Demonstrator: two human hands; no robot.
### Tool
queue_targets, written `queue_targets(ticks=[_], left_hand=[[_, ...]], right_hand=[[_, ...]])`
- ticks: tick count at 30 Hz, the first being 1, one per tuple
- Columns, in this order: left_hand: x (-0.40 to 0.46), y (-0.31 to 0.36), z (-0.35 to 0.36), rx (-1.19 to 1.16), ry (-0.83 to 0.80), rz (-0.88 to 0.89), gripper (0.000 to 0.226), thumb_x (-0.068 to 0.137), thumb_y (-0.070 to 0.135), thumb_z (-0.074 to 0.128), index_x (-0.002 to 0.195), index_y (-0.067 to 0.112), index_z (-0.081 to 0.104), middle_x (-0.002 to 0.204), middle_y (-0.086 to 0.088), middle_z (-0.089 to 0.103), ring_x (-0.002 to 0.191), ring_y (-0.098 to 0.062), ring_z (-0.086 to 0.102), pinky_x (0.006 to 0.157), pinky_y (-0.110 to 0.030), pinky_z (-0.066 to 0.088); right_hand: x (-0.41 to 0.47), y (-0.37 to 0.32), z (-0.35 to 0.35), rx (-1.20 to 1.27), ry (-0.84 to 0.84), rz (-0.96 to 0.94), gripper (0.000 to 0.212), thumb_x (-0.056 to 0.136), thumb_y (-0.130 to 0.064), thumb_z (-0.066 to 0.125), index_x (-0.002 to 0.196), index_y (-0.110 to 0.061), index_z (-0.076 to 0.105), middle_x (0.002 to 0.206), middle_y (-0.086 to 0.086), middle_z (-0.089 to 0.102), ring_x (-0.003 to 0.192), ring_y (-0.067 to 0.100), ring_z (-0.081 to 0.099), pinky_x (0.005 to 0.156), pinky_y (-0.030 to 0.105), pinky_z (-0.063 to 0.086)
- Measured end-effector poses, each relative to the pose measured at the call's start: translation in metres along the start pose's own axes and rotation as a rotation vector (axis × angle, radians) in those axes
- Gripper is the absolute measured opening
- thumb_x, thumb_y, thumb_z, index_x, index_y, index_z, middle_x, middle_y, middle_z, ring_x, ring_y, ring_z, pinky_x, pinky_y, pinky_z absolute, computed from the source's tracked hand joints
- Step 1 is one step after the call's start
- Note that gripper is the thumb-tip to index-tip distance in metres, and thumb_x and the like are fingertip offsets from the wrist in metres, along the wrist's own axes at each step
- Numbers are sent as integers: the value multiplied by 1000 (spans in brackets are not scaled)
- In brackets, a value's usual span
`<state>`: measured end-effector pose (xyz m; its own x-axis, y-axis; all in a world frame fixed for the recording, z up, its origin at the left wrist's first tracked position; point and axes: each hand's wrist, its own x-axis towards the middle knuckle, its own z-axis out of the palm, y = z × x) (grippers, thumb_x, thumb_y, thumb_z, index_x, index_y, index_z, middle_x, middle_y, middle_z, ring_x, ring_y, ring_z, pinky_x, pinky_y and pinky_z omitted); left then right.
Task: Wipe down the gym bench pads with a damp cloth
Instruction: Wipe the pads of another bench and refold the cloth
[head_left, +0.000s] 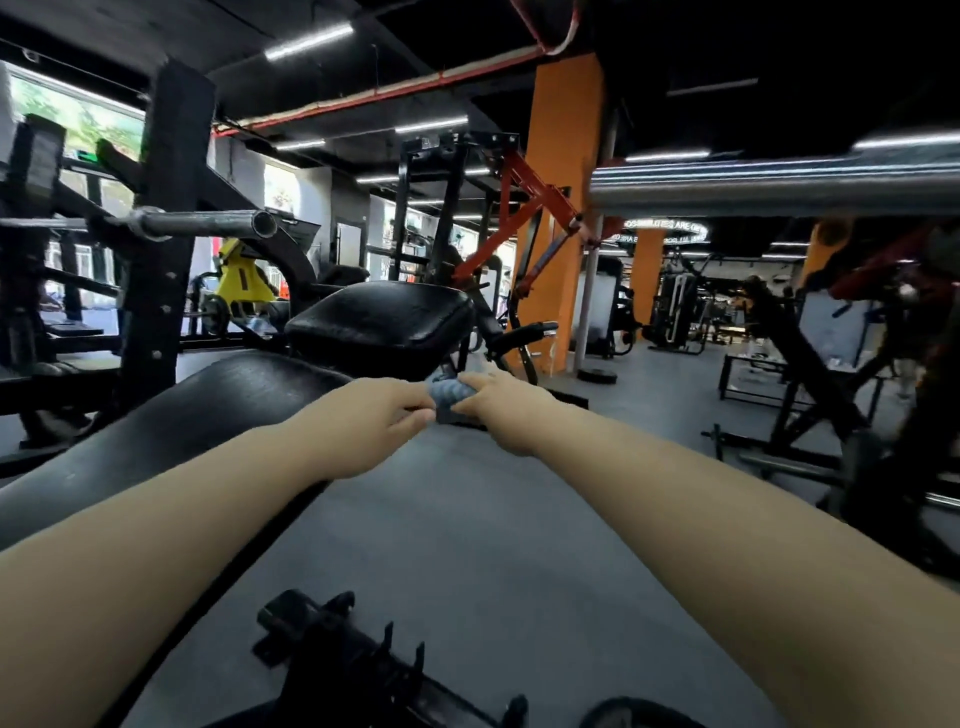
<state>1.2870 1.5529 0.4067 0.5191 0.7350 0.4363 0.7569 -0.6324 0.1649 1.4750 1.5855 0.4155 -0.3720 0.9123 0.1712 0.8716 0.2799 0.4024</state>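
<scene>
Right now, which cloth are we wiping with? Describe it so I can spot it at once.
Start at the orange pillar, then drop to the black bench seat pad in front of it. Just below the pad's near edge, the left hand and right hand grip a small bunched cloth between them. It is the only pale blue-grey, ribbed thing among black pads and grey floor.

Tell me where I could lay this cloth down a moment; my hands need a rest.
Both hands, left and right, grip the cloth. The long back pad and seat pad are bare. Grey floor between your arms is open; bench base crowds nearer.
</scene>
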Motion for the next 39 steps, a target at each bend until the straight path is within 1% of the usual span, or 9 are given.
queue_targets(ticks=[6,11,15,18,22,25,31,35,39], left_hand=[[-12,95,33,-144,-48,103,55,89,35,60,139,26,40,142,7,42,129,-12,40,103,-23,30],[-27,195,64,-265,-76,290,75,81,36,70,143,23,31,144,6,37,132,-14,35,106,-25,26],[-40,270,85,-420,-70,341,83,75,39,75,143,26,30,146,5,36,133,-14,35,105,-29,32],[-50,323,92,-500,-60,411,72,75,38,75,135,23,38,136,3,44,124,-17,43,94,-28,38],[-57,384,93,-585,8,526,26,86,24,63,108,15,53,113,-5,56,105,-23,55,79,-34,47],[-54,415,97,-600,40,588,4,89,23,58,90,23,54,89,4,62,88,-17,60,69,-31,47],[-53,467,108,-821,-51,663,23,88,21,62,73,34,50,75,15,56,69,2,54,52,-10,38],[-49,503,132,-840,-135,718,6,90,19,59,85,22,57,80,11,58,72,1,54,56,-8,42],[-30,547,164,-852,-206,719,7,90,18,59,89,23,54,81,13,56,74,-7,55,59,-11,41]], right_hand=[[-142,32,13,124,-19,164,57,92,-6,47,140,-35,39,147,3,26,128,31,30,96,45,44],[-258,50,6,313,28,340,68,85,-10,58,144,-29,31,134,4,38,114,26,47,84,39,48],[-343,54,-10,461,98,502,46,82,-15,65,120,-18,39,118,5,43,94,24,54,77,37,48],[-396,60,-18,420,169,621,30,79,-17,63,97,-16,39,101,4,43,88,25,50,74,36,44],[-453,65,-35,356,185,744,20,82,-19,62,94,-13,48,99,6,45,90,24,49,72,31,39],[-487,70,-46,329,170,804,11,83,-19,61,92,-14,55,101,6,48,92,26,54,73,34,47],[-542,87,-54,520,190,970,14,80,-7,61,76,-18,53,89,17,57,62,21,52,58,36,46],[-581,111,-32,549,191,1070,9,81,-15,61,82,-21,54,82,-4,53,66,9,48,56,20,38],[-619,159,11,514,241,1199,15,79,-20,63,72,-28,53,73,-7,54,70,13,51,56,22,37]])
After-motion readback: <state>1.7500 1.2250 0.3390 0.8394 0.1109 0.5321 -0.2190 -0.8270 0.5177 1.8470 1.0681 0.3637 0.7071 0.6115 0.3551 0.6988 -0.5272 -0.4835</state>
